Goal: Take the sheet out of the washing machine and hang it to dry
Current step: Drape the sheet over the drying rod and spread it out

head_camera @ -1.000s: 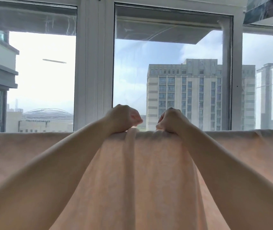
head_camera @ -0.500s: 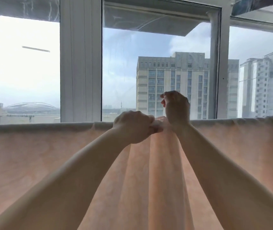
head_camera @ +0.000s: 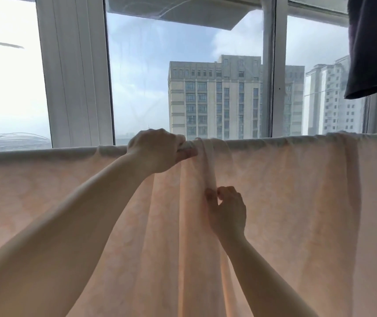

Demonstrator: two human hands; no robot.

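A pale peach sheet (head_camera: 297, 202) with a faint pattern hangs over a horizontal rail and fills the lower half of the view. The rail itself is hidden under the cloth. At the top edge, my left hand (head_camera: 157, 152) grips a bunched part of the sheet. My right hand (head_camera: 227, 211) is lower down, pinching a vertical fold of the sheet that runs down from that bunch. Several long folds fall between my two forearms.
Behind the sheet stands a wall of windows with a white frame (head_camera: 75, 72); tall buildings show outside. A dark garment (head_camera: 373, 46) hangs at the top right, above the sheet's right end.
My right hand has dropped from the top edge to a fold lower down. My left hand stays gripping the sheet's top edge. The view has swung right, and the dark garment now shows more.
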